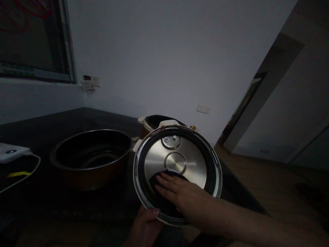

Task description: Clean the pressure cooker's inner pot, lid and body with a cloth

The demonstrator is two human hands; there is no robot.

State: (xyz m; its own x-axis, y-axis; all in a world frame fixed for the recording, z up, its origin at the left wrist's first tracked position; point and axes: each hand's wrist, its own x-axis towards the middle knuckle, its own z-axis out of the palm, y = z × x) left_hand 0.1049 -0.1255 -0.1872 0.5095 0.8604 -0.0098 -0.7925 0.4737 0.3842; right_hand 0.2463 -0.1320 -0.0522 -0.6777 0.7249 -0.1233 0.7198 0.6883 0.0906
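A round pressure cooker lid [196,154] is tipped up with its shiny metal inner side facing me. Around the metal plate runs a dark ring, and a pale rim with light-coloured tabs borders it. My left hand [147,224] grips the lid's lower left edge, its thumb over the rim. Against the lower part of the metal plate lies a dark cloth [155,180], pressed there by my right hand [180,193], fingers stretched over it. The cloth's lower part blends into shadow.
On the dark countertop [84,118] at left stands a brown pot [89,176] with a black inside. Partly hidden behind the lid is the cooker body [145,132]. A white device [14,152] with a cable and a yellow strip [19,174] lie far left. Sockets [203,109] are on the wall.
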